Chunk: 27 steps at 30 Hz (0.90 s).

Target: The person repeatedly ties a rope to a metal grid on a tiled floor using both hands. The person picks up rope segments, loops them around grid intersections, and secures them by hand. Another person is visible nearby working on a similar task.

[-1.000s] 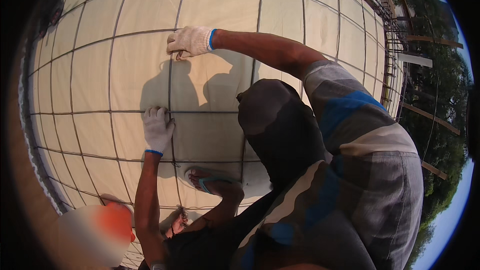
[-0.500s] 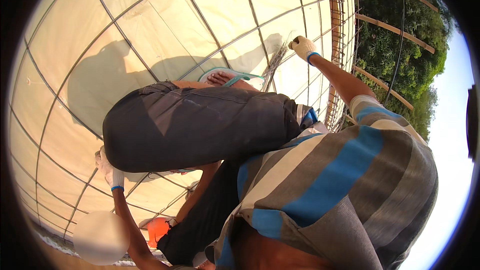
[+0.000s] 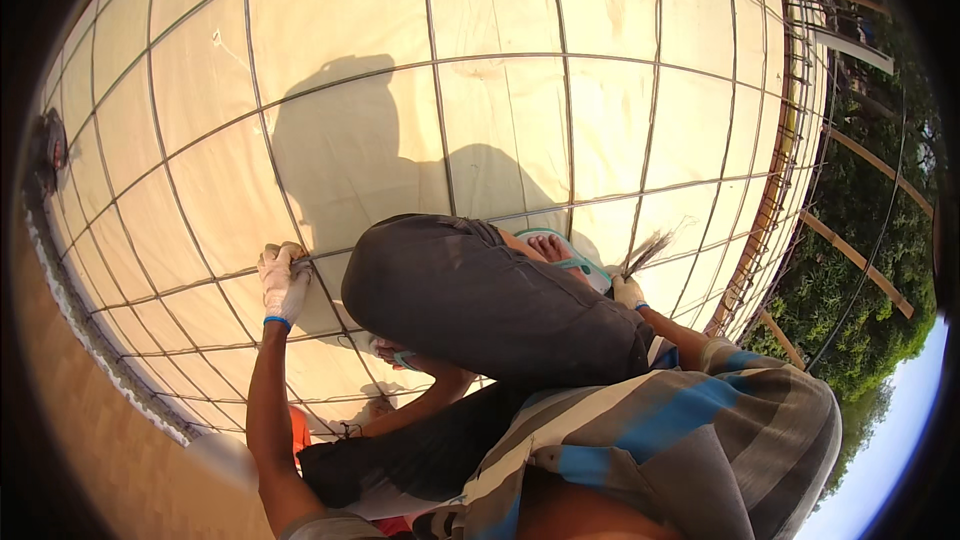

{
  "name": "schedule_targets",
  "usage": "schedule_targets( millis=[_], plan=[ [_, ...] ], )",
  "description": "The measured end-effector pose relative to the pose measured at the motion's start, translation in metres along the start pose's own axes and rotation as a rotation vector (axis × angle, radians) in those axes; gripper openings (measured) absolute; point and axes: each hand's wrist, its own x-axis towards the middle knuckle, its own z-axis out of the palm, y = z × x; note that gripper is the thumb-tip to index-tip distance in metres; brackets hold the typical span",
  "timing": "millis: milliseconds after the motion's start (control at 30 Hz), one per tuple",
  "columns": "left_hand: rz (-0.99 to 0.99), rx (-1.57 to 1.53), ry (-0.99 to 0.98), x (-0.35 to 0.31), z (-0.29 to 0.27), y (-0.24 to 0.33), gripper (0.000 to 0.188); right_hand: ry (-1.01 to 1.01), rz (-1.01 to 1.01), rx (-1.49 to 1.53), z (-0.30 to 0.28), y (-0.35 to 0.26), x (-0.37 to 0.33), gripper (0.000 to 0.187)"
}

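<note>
My left hand (image 3: 283, 285), in a pale glove with a blue cuff, is closed at a crossing of the steel rebar grid (image 3: 222, 278); its fingers curl over the bar, and anything small inside them is hidden. Beside my sandalled foot (image 3: 552, 247), my right hand (image 3: 628, 292), gloved too, is closed around the lower end of a bundle of thin tie wires (image 3: 650, 252). The wires' loose ends fan out up and to the right. Part of that hand is hidden behind my bent knee (image 3: 480, 290), which lies between my two hands.
Cream sheeting (image 3: 350, 15) lies under the bars. Denser bars run along a brown edge board (image 3: 785, 155) at right, with wooden poles (image 3: 858, 260) and trees beyond. A pale slab edge (image 3: 105, 365) borders brown ground at left. An orange object (image 3: 299, 430) is partly behind my left forearm.
The whole view has shifted and turned. My right hand, earlier stretched out by the wires' upper end, has come in to their lower end near my foot. My left hand remains at the bars.
</note>
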Motion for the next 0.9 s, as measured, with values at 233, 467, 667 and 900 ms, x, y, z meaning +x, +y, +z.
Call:
schedule_targets(
  millis=[233, 467, 667, 900],
  plan=[
    [-0.062, -0.014, -0.011, -0.008, -0.006, 0.001, 0.037, 0.333, -0.127, -0.017, -0.110, 0.116, 0.016, 0.031],
    [-0.011, -0.020, 0.018, -0.010, -0.005, -0.001, 0.032, 0.300, -0.464, 0.531, -0.302, -0.076, 0.031, 0.023],
    [-0.018, 0.021, 0.107, -0.009, -0.004, 0.006, 0.029, 0.061, -0.713, 0.484, -0.378, -0.371, 0.015, 0.050],
    [-0.124, 0.175, 0.297, -0.042, 0.039, 0.031, 0.047, 0.711, -1.105, -0.054, -0.368, -0.483, -0.028, 0.071]
  ],
)
